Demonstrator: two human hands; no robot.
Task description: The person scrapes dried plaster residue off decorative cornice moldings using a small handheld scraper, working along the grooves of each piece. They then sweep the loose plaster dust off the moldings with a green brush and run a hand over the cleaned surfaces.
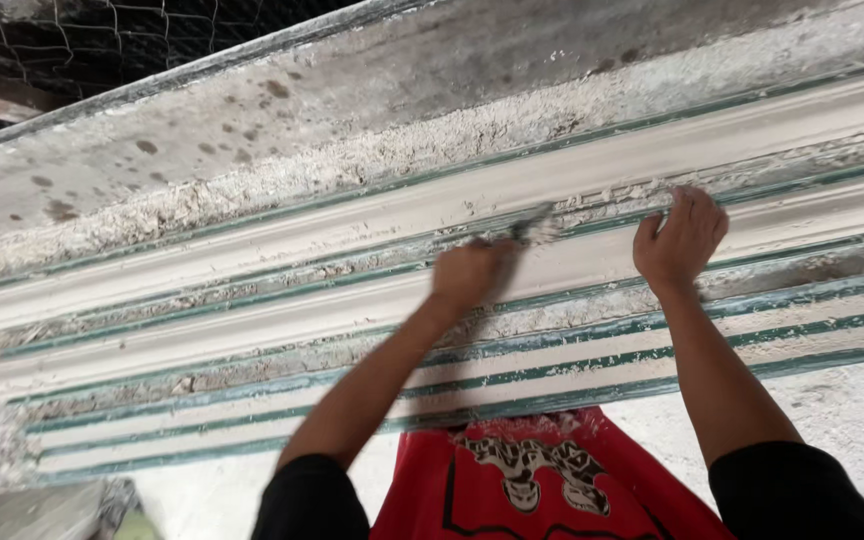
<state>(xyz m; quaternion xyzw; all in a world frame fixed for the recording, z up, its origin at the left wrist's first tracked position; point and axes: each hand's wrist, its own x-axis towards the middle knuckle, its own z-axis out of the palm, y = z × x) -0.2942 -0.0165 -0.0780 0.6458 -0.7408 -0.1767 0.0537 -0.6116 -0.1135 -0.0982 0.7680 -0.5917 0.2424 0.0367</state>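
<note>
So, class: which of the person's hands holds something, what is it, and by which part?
The left hand grips a blurred scraper-like tool by its handle end. The right hand holds nothing and rests on the white moulding.

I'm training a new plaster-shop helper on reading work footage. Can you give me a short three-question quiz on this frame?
1. True or false: the left hand holds a scraping tool.
2. What does the right hand rest on: A) the wire mesh, B) the long white moulding, C) the red shirt?
3. What colour are the thin strips between the white mouldings?

Key: 1 true; 2 B; 3 green.
</note>
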